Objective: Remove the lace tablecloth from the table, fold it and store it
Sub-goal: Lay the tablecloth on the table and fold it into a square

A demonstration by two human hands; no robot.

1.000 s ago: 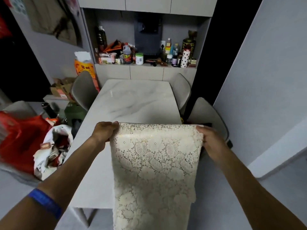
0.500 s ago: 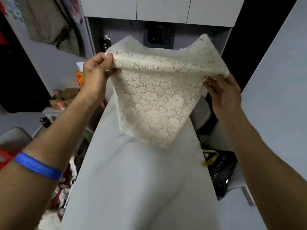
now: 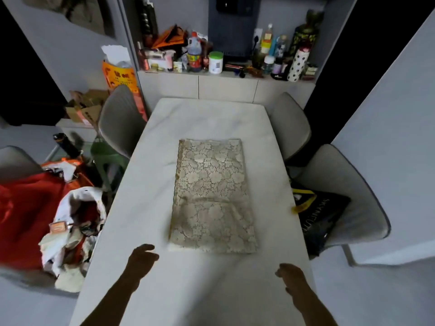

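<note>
- Left hand [image 3: 141, 257] is seen low over the near table [image 3: 146, 208] edge, fingers loosely curled, nothing held in its grip; just short of the cloth's near left corner.
- Right hand [image 3: 290, 275] is seen by the near right table edge, fingers loosely curled, grip empty, apart from the cloth.
- Lace tablecloth [image 3: 213, 196] is laid flat on the table middle as a folded long rectangle, a crosswise fold line seen past halfway; bare marble is left on all four sides.
- Black bag [image 3: 322, 217] is seen on the right chair [image 3: 353, 184], touching the table's right edge.
- Red bag [image 3: 26, 212] and white bag [image 3: 75, 231] are crowded against the left edge.
- Cluttered shelf [image 3: 226, 75] is seen behind the far edge.
</note>
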